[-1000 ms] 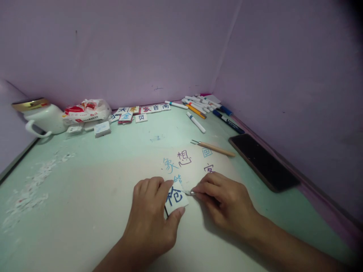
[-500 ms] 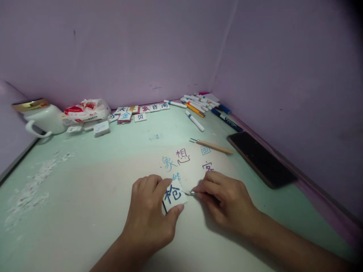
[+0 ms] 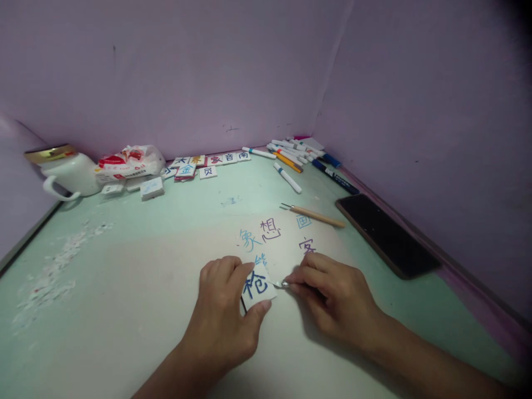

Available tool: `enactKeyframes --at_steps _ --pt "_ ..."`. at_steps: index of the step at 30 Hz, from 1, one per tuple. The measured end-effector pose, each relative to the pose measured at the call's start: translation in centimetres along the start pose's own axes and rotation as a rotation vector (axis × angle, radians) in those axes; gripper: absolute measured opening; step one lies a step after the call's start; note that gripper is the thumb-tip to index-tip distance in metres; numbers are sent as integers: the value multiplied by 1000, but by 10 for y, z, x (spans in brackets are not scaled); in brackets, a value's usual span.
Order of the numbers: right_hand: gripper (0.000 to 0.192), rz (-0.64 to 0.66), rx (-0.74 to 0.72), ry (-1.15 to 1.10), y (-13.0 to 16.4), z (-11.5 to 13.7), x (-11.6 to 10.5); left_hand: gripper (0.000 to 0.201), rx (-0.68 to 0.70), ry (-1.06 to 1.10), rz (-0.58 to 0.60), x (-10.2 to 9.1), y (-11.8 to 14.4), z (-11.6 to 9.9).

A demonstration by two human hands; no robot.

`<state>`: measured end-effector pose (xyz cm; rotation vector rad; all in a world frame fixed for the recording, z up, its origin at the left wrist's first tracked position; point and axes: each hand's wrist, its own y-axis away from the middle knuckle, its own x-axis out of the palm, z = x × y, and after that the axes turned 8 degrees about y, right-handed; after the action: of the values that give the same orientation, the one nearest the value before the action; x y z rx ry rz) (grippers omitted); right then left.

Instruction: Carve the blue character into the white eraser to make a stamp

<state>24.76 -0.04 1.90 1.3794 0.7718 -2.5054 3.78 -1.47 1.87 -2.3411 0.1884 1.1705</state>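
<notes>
A white square block (image 3: 256, 289) with a dark blue Chinese character on top lies on the table, gripped at opposite edges between my left thumb and fingers. My left hand (image 3: 228, 307) comes at it from the left. My right hand (image 3: 334, 293), closed in a pinch, holds a small silver carving knife (image 3: 283, 284); most of its handle is hidden by the fingers. The thin tip touches or almost touches the block's right edge. Just beyond the hands, characters in blue and purple are written on the tabletop (image 3: 166, 310).
A wooden-handled carving tool (image 3: 318, 216) lies beyond my right hand, beside a black phone (image 3: 386, 235). Markers (image 3: 287, 177) are heaped at the back corner. Character blocks (image 3: 208, 172), a tissue pack (image 3: 131, 163) and a white mug (image 3: 72, 174) line the back left. White shavings (image 3: 54, 271) lie at left.
The whole view has shifted slightly, so everything sits a little further right. Both hands keep their grips on the block and the carving knife; its tip stays at the block's right edge.
</notes>
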Motion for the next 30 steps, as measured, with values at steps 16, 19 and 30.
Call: enactKeyframes --at_steps 16,19,30 --pt "18 -113 -164 86 -4 -5 2 36 7 15 25 0 1 0" --pt "20 -172 -210 140 -4 -3 2 36 3 19 22 -1 1 -1" --pt "24 -238 -277 280 -6 8 -1 33 -32 56 36 -1 1 -5"
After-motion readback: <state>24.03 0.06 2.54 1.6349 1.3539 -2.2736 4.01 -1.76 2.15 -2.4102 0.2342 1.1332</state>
